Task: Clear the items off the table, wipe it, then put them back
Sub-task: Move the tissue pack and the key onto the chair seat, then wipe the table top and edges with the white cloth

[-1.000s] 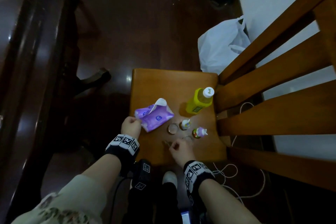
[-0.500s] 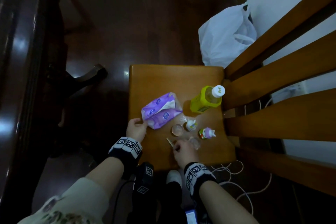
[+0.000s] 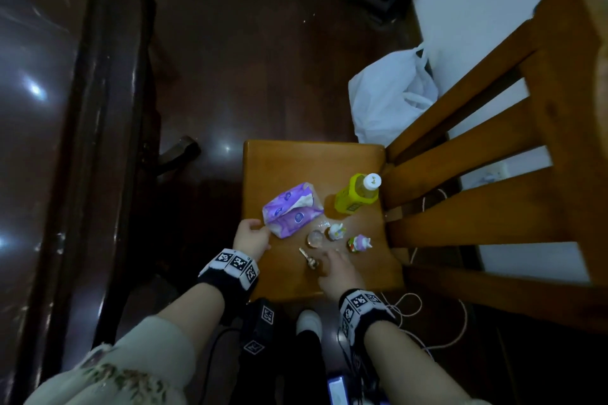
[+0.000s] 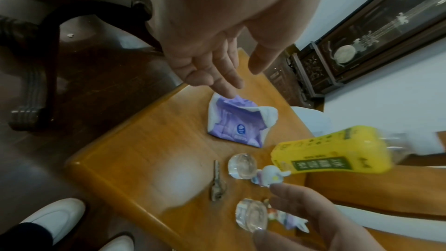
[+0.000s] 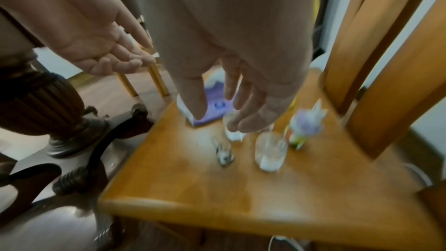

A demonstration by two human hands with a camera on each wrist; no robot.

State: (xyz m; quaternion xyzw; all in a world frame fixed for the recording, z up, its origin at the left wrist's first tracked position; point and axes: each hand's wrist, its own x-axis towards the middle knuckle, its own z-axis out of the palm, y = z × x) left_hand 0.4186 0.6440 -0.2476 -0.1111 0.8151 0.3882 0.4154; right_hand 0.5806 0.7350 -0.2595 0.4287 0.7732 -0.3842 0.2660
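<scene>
A small wooden table (image 3: 296, 164) carries a purple tissue pack (image 3: 291, 210), a yellow bottle (image 3: 357, 194), two small figurines (image 3: 336, 231) (image 3: 358, 243), a clear glass piece (image 3: 315, 238) and a key (image 3: 307, 258). My left hand (image 3: 255, 230) is open at the pack's near left corner; in the left wrist view a fingertip (image 4: 229, 93) touches the pack (image 4: 236, 123). My right hand (image 3: 332, 258) is open with straight fingers beside the key. In the right wrist view it (image 5: 217, 119) hovers over a second clear piece (image 5: 271, 152) and the key (image 5: 223, 152).
A wooden chair frame (image 3: 493, 158) stands against the table's right side, with a white plastic bag (image 3: 391, 99) behind it. Dark carved furniture legs (image 3: 177, 154) stand to the left. Cables (image 3: 437, 332) lie on the floor at the right, and my white shoe (image 3: 308, 322) is below the table's near edge.
My left hand has let go of the tissue pack's corner, and the pack has turned. My right hand has uncurled and the key now lies free beside it.
</scene>
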